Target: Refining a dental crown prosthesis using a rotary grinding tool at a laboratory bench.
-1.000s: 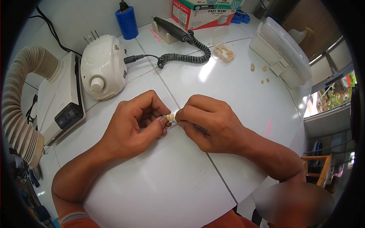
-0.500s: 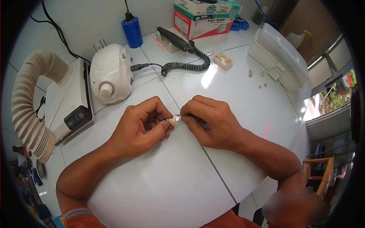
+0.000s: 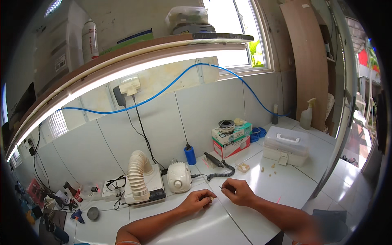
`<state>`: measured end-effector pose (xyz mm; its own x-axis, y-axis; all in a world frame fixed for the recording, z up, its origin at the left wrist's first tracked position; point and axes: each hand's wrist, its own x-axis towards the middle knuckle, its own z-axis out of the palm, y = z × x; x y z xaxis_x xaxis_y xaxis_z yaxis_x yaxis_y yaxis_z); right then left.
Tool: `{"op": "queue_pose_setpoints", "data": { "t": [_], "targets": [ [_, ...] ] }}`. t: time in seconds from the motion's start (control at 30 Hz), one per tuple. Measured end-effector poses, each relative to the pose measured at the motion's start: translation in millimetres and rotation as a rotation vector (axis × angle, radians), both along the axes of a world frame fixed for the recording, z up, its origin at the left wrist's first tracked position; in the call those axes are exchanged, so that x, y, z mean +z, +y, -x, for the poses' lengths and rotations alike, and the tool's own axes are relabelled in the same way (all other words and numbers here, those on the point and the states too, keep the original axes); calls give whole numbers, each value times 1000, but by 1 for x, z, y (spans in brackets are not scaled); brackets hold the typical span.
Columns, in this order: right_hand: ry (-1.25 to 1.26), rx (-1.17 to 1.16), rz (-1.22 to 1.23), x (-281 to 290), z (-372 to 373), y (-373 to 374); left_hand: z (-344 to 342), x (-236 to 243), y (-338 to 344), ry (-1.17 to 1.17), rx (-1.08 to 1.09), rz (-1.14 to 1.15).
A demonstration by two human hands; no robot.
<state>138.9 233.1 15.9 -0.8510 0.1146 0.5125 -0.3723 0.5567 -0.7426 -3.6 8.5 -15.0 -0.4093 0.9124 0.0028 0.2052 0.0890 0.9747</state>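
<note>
Over the white tiled table, my left hand [image 3: 196,202] is closed on a small cream tooth-shaped piece [image 3: 212,199], pinched at the fingertips and mostly hidden by them. Just right of it, my right hand [image 3: 241,192] pinches a thin, short metal bur [image 3: 221,187], its tip pointing left toward the tooth piece. A gap lies between the two hands. Beyond them are the white control box [image 3: 179,175] with a knob and a dark handpiece [image 3: 213,159] on a stand, joined by a coiled cord [image 3: 222,173].
A small box of tooth pieces [image 3: 243,168] and loose tooth pieces [image 3: 262,169] lie behind my right hand, near a lidded plastic case [image 3: 286,149]. A ribbed hose unit [image 3: 139,173] stands left. Mask boxes [image 3: 230,145] are at the back, below a lit shelf [image 3: 122,73].
The view has tilted up, bringing the wall, shelf and window in. My hands have moved slightly farther apart, the bur now clear of the tooth piece.
</note>
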Motion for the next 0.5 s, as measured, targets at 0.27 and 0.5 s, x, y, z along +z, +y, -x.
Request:
{"op": "queue_pose_setpoints", "data": {
  "t": [0.27, 0.5],
  "targets": [
    [964, -657, 428, 54, -166, 42, -1, -1, -3, -14, 32, -21],
    [-22, -1691, 540, -301, -293, 75, -15, -5, -3, 20, 70, 41]
  ]
}}
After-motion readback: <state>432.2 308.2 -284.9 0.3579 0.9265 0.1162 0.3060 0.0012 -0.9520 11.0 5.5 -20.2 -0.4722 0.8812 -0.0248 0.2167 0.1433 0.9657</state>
